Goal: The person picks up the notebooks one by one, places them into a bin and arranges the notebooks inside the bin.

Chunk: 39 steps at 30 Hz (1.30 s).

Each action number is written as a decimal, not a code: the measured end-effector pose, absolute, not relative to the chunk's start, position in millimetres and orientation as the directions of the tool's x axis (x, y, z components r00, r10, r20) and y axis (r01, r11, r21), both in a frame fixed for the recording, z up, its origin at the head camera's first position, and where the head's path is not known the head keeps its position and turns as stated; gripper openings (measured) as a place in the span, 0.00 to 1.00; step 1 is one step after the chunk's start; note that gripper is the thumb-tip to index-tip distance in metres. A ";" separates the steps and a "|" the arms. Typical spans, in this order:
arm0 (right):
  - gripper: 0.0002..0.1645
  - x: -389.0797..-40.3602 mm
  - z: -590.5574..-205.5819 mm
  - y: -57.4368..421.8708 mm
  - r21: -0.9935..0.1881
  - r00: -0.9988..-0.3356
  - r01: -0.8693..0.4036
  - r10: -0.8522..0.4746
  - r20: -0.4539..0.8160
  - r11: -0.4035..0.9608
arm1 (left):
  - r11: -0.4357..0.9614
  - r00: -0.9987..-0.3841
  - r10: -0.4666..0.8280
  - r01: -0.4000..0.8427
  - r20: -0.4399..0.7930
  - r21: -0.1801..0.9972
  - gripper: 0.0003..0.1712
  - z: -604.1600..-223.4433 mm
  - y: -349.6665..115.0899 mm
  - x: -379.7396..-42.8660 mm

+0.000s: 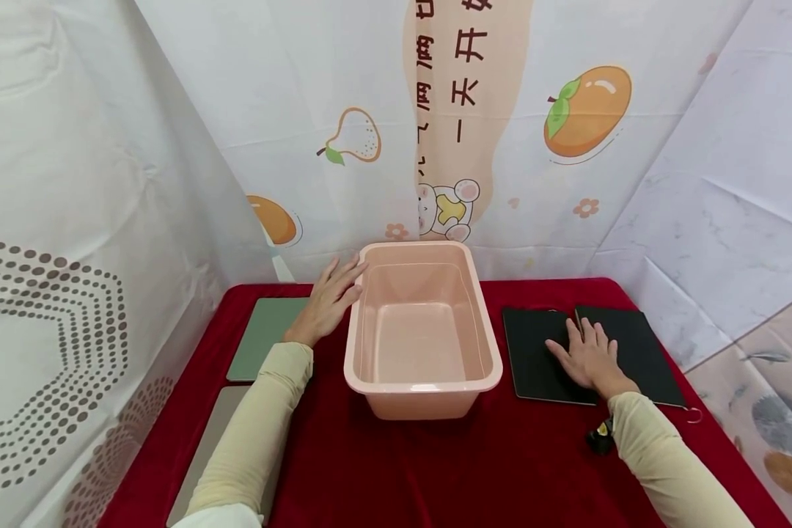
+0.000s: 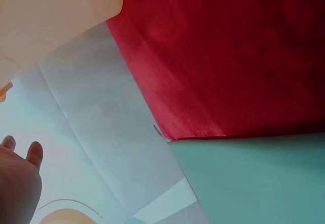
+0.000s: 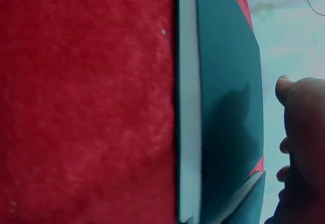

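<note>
A pink plastic basin (image 1: 422,405) stands upright in the middle of the table with nothing inside it. My left hand (image 1: 330,304) is at the basin's left rim, fingers extended; whether they touch it I cannot tell. Over two dark-covered notebooks, the left one (image 1: 531,352) and the right one (image 1: 643,359), my right hand (image 1: 590,356) is spread with its fingers apart. In the right wrist view that hand (image 3: 307,132) appears beside a notebook (image 3: 228,82) whose pale page edges show; contact is unclear.
A green flat book (image 1: 257,337) and a grey one (image 1: 214,440) lie at the left, partly under my left arm. A small black object (image 1: 599,438) is by my right wrist. Red cloth (image 1: 409,469) covers the table, and printed curtains (image 1: 290,73) surround it.
</note>
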State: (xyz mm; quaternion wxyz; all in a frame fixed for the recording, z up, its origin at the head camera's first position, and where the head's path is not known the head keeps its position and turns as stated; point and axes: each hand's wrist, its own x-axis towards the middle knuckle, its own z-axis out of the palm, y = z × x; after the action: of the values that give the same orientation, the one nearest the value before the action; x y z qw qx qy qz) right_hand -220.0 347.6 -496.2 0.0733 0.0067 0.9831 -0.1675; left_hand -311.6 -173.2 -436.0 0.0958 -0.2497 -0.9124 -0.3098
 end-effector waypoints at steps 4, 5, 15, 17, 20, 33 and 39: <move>0.59 -217.8 -501.3 347.9 -0.338 -0.990 0.035 -0.014 -0.143 0.941 | 0.681 -0.850 0.400 0.525 0.342 0.511 0.32 -435.9 -172.9 -312.3; 0.59 -217.2 -502.4 347.7 -0.339 -0.990 0.035 -0.015 -0.143 0.940 | 0.680 -0.851 0.398 0.525 0.343 0.512 0.32 -435.9 -172.7 -312.0; 0.58 -211.6 -512.9 343.1 -0.338 -0.991 0.043 -0.002 -0.131 0.940 | 0.616 -0.835 0.390 0.549 0.387 0.565 0.30 -443.7 -168.8 -316.9; 0.58 -212.1 -514.7 342.7 -0.342 -0.993 0.044 0.002 -0.122 0.939 | 0.611 -0.838 0.381 0.546 0.392 0.573 0.29 -444.7 -168.2 -317.3; 0.57 -211.4 -514.4 340.6 -0.336 -0.994 0.038 0.002 -0.109 0.941 | 0.606 -0.841 0.374 0.541 0.392 0.583 0.29 -446.1 -168.5 -317.4; 0.48 -210.9 -496.1 325.1 -0.275 -0.979 0.113 0.059 -0.196 0.955 | 0.595 -0.834 0.378 0.552 0.402 0.584 0.29 -446.9 -167.9 -318.5; 0.47 -213.4 -491.2 322.6 -0.286 -0.973 0.139 0.077 -0.219 0.948 | 0.588 -0.835 0.375 0.551 0.403 0.593 0.29 -447.1 -167.0 -317.6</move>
State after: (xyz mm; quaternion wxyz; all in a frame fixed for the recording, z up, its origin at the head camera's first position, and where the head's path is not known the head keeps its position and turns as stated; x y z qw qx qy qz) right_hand -213.4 322.6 -491.2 0.1029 0.0551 0.9815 -0.1515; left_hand -317.6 -167.0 -447.1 0.1184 -0.2622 -0.8831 -0.3707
